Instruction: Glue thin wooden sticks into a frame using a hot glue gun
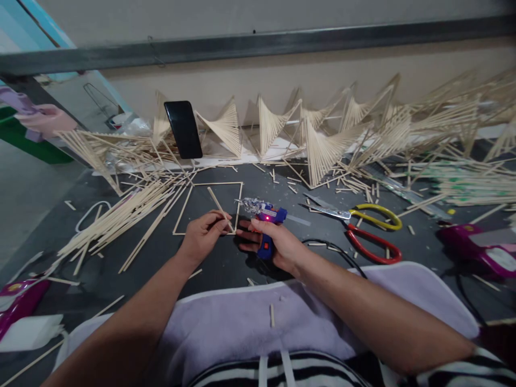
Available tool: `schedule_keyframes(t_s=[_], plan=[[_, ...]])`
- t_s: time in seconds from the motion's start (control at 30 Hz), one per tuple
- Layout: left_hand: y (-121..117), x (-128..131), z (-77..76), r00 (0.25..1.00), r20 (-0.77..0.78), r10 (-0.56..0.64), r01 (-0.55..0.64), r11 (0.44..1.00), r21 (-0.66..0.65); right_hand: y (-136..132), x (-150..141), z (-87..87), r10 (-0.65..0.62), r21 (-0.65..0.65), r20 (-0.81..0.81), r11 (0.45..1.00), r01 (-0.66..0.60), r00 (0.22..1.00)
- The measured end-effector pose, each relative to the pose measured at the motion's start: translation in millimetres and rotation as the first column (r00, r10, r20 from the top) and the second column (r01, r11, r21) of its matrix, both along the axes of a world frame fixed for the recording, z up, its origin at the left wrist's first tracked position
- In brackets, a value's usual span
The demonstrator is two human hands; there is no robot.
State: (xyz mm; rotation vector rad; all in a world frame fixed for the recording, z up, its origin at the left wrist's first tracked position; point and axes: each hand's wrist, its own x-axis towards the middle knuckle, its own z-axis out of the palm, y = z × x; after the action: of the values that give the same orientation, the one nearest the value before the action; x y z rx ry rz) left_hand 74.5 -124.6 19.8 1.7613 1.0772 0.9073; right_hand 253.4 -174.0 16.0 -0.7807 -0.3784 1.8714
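Between the fingertips of my left hand point(207, 231) is a thin wooden stick point(217, 200), slanting up and away. Its near end is at the lower right corner of a flat square frame point(217, 184) made of similar sticks on the dark table. Just right of that corner, my right hand point(278, 242) is wrapped round a blue glue gun point(273, 214) with a red light showing. Crumpled foil point(253, 205) covers the gun's front, and its nozzle points left over the frame's right side. A clear glue stick point(299, 221) sticks out behind it.
Red-and-yellow-handled scissors point(349, 215) lie open to the right. Loose sticks point(133, 215) are heaped at left. Several twisted stick structures point(318, 153) stand along the back, near an upright phone point(184, 130). Purple devices point(479, 247) sit at both sides; a lilac cloth point(242, 317) covers the front edge.
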Motion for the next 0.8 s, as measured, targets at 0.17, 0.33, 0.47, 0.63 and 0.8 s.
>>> schedule_keyframes(t_s=[0.17,0.33,0.47,0.63,0.8], plan=[[-0.6,0.9,1.7,1.0,0.0,0.009,-0.009,1.0,-0.027,0.3,-0.3,0.6,0.006,-0.007,0.014,1.0,-0.006,1.0],[-2.0,2.3,5.2,1.0,0.005,0.016,-0.015,0.999,-0.042,0.7,0.1,-0.4,0.013,-0.005,0.025,1.0,-0.013,1.0],[-3.2,2.9,4.8,1.0,0.018,0.023,-0.022,0.998,-0.058,0.5,0.2,-0.6,0.014,0.011,0.024,1.0,-0.014,1.0],[-5.2,2.7,3.0,0.999,0.018,0.033,-0.032,0.998,-0.049,0.4,0.0,0.7,0.01,0.007,0.036,1.0,-0.01,0.999],[-6.2,2.9,4.4,1.0,0.007,0.022,-0.021,0.998,-0.053,0.8,-0.4,2.8,0.01,-0.001,0.046,1.0,-0.01,0.999]])
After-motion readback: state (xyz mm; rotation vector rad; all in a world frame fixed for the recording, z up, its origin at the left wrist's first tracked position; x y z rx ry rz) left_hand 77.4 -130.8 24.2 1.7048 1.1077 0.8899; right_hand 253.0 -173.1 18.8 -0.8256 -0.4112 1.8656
